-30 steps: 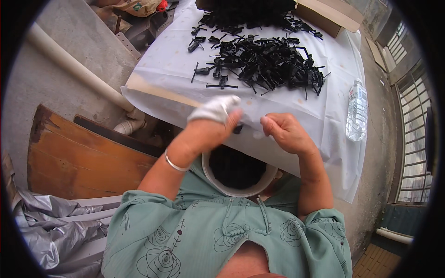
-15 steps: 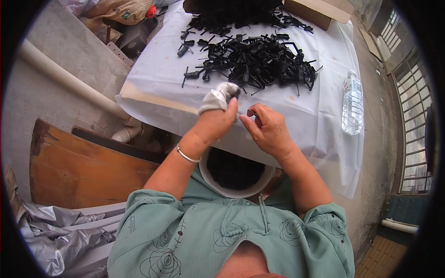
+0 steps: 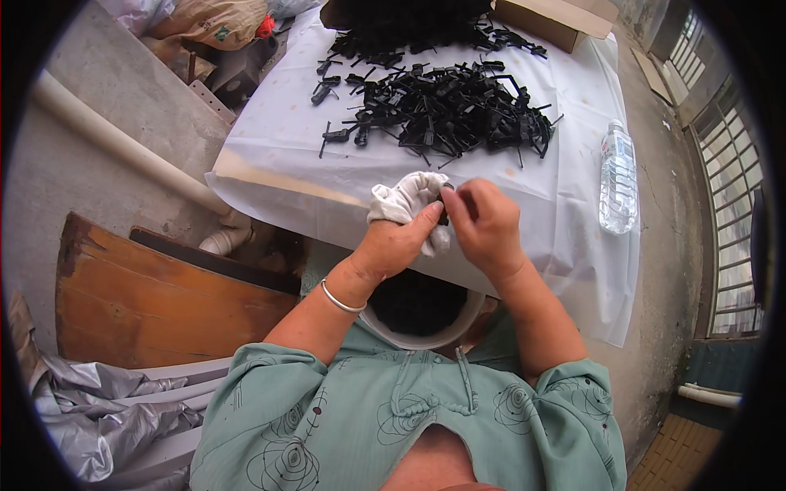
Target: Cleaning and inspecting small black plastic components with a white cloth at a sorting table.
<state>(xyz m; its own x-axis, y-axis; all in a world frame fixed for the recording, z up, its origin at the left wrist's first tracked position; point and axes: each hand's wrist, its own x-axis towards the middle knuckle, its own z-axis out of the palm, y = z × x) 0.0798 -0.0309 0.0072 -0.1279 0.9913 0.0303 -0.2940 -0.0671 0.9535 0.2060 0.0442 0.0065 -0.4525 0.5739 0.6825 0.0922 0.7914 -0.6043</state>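
My left hand has white cloth, like a cut glove, over its fingers, while the thumb is bare. Its thumb and covered fingers grip a small black plastic part. My right hand is closed against the same part, thumb and index finger together; whether it also holds something is hidden. Beyond both hands, a heap of similar black parts with thin stems lies on the white-covered table. Below my hands, a white bucket with dark contents stands at my lap.
At the table's far end is a cardboard box beside a larger black pile. A clear water bottle lies near the right edge. To the left are a brown wooden board, a pale pipe and silver sheeting.
My left hand has moved slightly right and turned, showing more of the cloth. My right hand has come up against the black part in it.
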